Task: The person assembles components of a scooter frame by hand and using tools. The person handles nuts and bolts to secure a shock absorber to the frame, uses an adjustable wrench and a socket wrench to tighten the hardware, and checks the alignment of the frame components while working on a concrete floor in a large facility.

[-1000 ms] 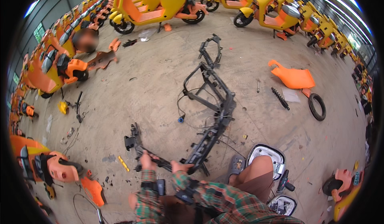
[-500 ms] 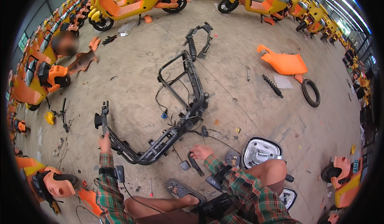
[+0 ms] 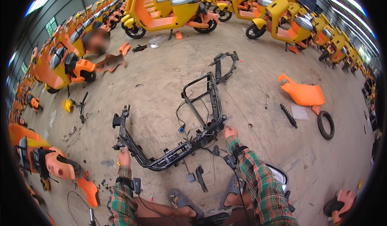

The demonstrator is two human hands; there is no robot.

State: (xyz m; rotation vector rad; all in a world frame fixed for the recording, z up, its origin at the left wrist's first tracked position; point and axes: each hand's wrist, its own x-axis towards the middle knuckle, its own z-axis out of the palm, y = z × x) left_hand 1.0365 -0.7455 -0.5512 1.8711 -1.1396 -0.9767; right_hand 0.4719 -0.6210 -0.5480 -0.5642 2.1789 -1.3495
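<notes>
A black metal scooter frame lies on the concrete floor in front of me, bent like a wide hook. My left hand is closed at its left end, by a small bracket; the fingers are partly hidden. At the frame's right side, my right hand has its bent fingers against the joint. Loose cables hang from the frame. Beyond it, a black part with a spring extends from the far end. Between frame and feet lies a curved black piece, beside a small square part on a wire.
To the right lie an orange body panel, a black shock absorber and a tyre. Yellow and orange scooters stand in rows behind and at left. A handlebar and an orange panel lie at left.
My right hand has moved from above the curved black piece up to the frame's right side. The left hand remains by the frame's left end. My view has tilted up and shifted left.
</notes>
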